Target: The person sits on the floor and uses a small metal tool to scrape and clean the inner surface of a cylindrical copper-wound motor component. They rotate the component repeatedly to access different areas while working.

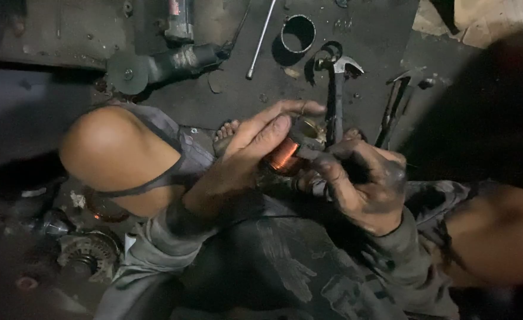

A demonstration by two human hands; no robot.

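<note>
At frame centre, the left hand (pixel 261 139) cups a shiny copper-wound coil (pixel 284 155) (ribbed, cylindrical); the grimy right hand (pixel 365 184) closes around its dark metal end, hammer (pixel 335 98) behind.

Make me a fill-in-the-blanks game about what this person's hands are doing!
1. The left hand rests on a coil of shiny ____ wire.
2. The right hand is smeared with black ____.
3. On the floor beyond the hands lies a ____ with a claw head.
4. Near it stands a short open metal ____.

Missing words: copper; grease; hammer; ring
</note>
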